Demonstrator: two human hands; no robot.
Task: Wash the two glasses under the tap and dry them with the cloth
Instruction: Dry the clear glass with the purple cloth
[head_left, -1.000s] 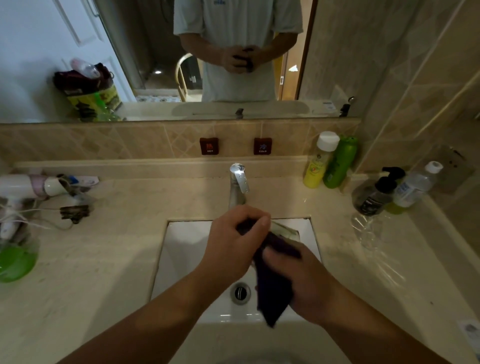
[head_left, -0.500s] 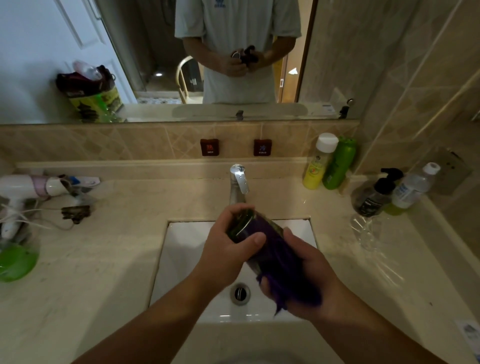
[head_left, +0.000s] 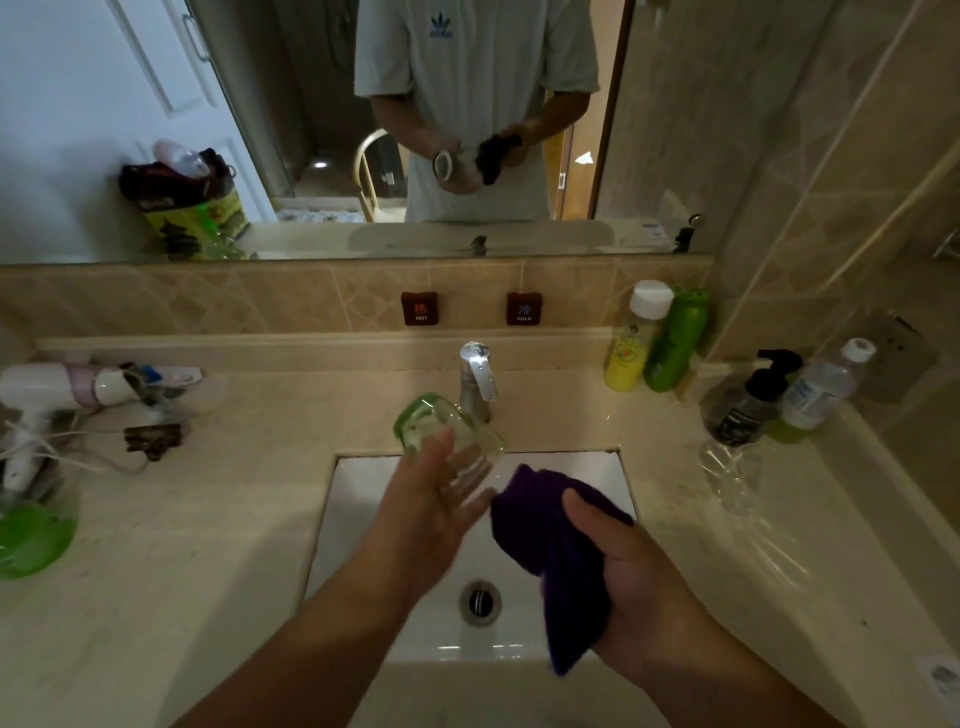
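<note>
The left hand (head_left: 431, 512) grips the green-based clear drinking glass (head_left: 447, 441) tilted over the white sink (head_left: 363, 499) so drips fall there, apart from the bunched purple cloth (head_left: 556, 551) clutched in the right hand (head_left: 639, 587), probably between wipes.

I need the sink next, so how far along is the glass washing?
Looks done: no water runs from the tap, and a clear glass stands on the counter at right, though whether it is dry is unclear. In hand: the left hand holds the green-bottomed glass over the sink, with the purple cloth gripped in the right hand just clear of it. Left: setting this glass down.
</note>
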